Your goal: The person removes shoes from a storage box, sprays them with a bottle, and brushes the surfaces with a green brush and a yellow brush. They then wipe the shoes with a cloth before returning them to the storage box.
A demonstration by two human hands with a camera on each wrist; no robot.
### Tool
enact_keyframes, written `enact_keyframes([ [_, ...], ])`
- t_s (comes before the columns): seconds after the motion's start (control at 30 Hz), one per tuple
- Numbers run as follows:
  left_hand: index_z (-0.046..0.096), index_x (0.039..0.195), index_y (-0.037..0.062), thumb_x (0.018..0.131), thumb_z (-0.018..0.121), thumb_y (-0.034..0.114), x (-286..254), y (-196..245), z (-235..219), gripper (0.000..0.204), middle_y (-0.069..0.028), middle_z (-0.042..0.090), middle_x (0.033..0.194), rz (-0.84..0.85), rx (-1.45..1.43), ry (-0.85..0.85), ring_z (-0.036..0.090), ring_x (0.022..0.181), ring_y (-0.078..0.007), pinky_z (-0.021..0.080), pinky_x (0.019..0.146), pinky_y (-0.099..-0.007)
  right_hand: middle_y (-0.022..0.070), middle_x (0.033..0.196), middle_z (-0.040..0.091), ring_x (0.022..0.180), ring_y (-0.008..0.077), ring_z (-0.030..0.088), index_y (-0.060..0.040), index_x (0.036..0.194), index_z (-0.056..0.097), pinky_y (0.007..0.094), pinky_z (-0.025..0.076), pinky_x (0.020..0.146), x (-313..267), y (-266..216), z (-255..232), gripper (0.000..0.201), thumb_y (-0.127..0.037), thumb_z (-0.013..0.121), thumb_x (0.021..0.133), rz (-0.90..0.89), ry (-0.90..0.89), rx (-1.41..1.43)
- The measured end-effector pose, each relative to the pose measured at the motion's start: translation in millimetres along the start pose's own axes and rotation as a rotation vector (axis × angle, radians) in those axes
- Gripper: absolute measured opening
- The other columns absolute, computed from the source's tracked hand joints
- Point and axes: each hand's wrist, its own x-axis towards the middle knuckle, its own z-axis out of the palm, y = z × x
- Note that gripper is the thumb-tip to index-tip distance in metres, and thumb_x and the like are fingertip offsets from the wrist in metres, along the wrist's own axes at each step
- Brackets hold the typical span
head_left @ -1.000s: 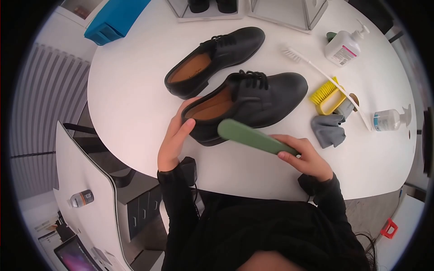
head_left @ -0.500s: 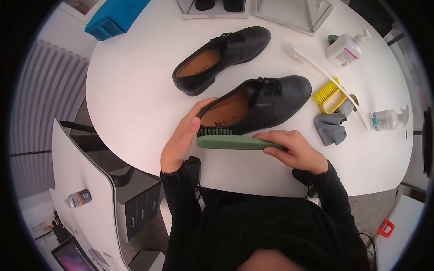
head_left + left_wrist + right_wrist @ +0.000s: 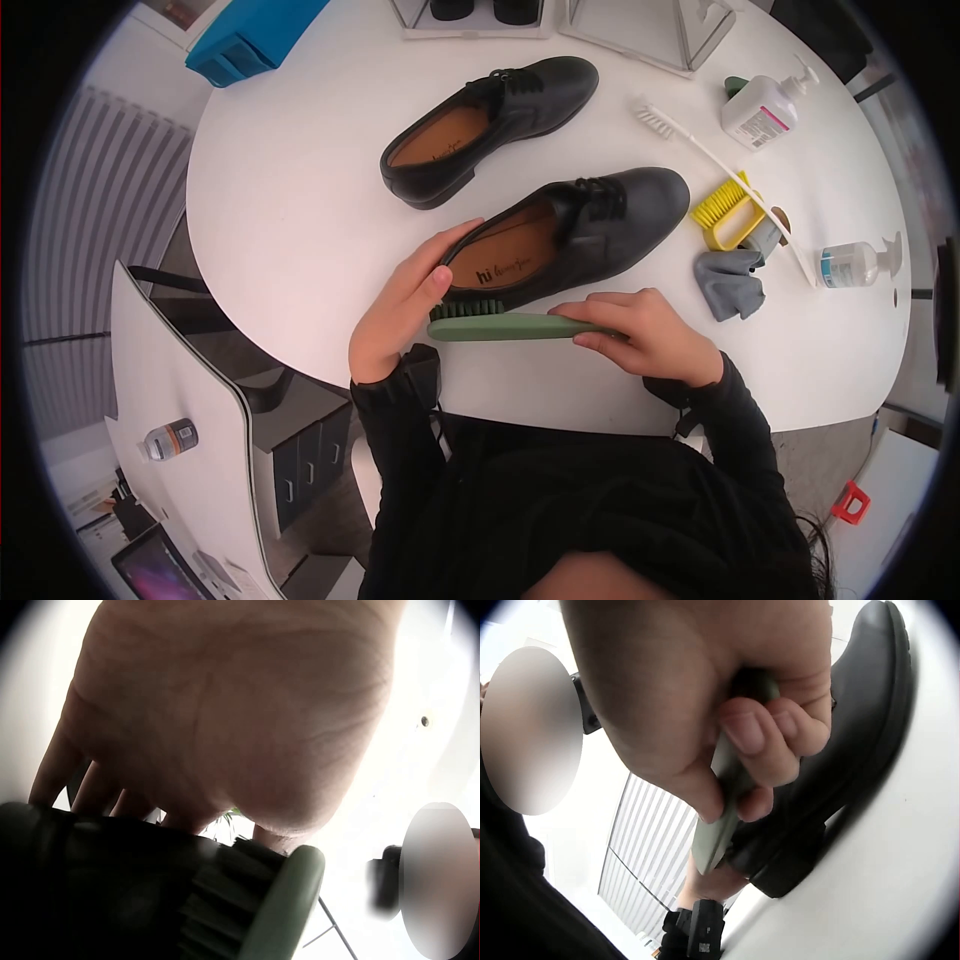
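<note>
A black lace-up leather shoe with a tan insole points to the right in the head view. At its heel my left hand grips the shoe, the thumb on the near side and the other fingers partly hidden behind. My right hand holds the handle of a green brush. The brush's dark bristles lie against the near side of the heel; the left wrist view shows these bristles right at the dark leather. Beyond stands the matching shoe.
To the right lie a yellow brush, a long white brush and a grey cloth. Two pump bottles stand near the right edge. At the back are a clear box holding dark shoes and a blue case.
My right hand has swung the brush left and turned its bristles onto the near heel side. The held shoe has rolled, showing more insole. Lately the brush shifted slightly toward me.
</note>
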Motion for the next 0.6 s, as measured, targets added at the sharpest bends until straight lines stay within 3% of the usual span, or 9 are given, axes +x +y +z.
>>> enact_keyframes([
  [0.13, 0.044, 0.137, -0.0035, 0.097, 0.044, 0.050, 0, 2, -1, 0.067, -0.0168, 0.051, 0.133, 0.017, 0.027, -0.004, 0.048, 0.123, -0.0250, 0.033, 0.105, -0.0320, 0.0083, 0.076, 0.060, 0.063, 0.0285, 0.060, -0.0105, 0.114, 0.062, 0.0340, 0.046, 0.057, -6, 8, -6, 0.031, -0.008, 0.065, 0.083, -0.005, -0.094, -0.102],
  [0.33, 0.044, 0.136, -0.0032, 0.096, 0.044, 0.054, 2, 2, -2, 0.070, -0.0163, 0.053, 0.132, -0.007, 0.002, -0.008, 0.049, 0.123, -0.0237, 0.034, 0.104, -0.0317, 0.0079, 0.075, 0.059, 0.062, 0.0285, 0.059, -0.0111, 0.113, 0.064, 0.0344, 0.046, 0.056, -8, 4, -12, 0.030, -0.008, 0.066, 0.083, -0.022, 0.047, 0.003],
  [0.43, 0.045, 0.136, -0.0034, 0.095, 0.043, 0.057, 1, -3, -2, 0.073, -0.0158, 0.053, 0.131, 0.012, -0.001, -0.009, 0.048, 0.123, -0.0230, 0.034, 0.105, -0.0316, 0.0083, 0.075, 0.060, 0.061, 0.0284, 0.058, -0.0100, 0.113, 0.064, 0.0341, 0.045, 0.056, -9, 11, -12, 0.030, -0.008, 0.066, 0.083, -0.025, -0.093, -0.142],
  [0.53, 0.045, 0.135, -0.0038, 0.094, 0.043, 0.060, 3, -3, -2, 0.076, -0.0157, 0.053, 0.131, 0.031, 0.025, -0.002, 0.048, 0.123, -0.0232, 0.034, 0.105, -0.0318, 0.0060, 0.077, 0.062, 0.063, 0.0281, 0.060, -0.0139, 0.112, 0.064, 0.0350, 0.046, 0.054, -10, 9, -12, 0.027, -0.017, 0.065, 0.085, -0.007, -0.004, -0.061],
  [0.6, 0.044, 0.136, -0.0035, 0.094, 0.043, 0.061, 2, -2, -3, 0.077, -0.0154, 0.052, 0.133, 0.013, 0.018, -0.009, 0.047, 0.125, -0.0232, 0.034, 0.105, -0.0320, 0.0074, 0.075, 0.061, 0.061, 0.0282, 0.059, -0.0110, 0.112, 0.064, 0.0341, 0.045, 0.055, -9, 8, -12, 0.028, -0.012, 0.066, 0.084, -0.031, 0.000, -0.046],
])
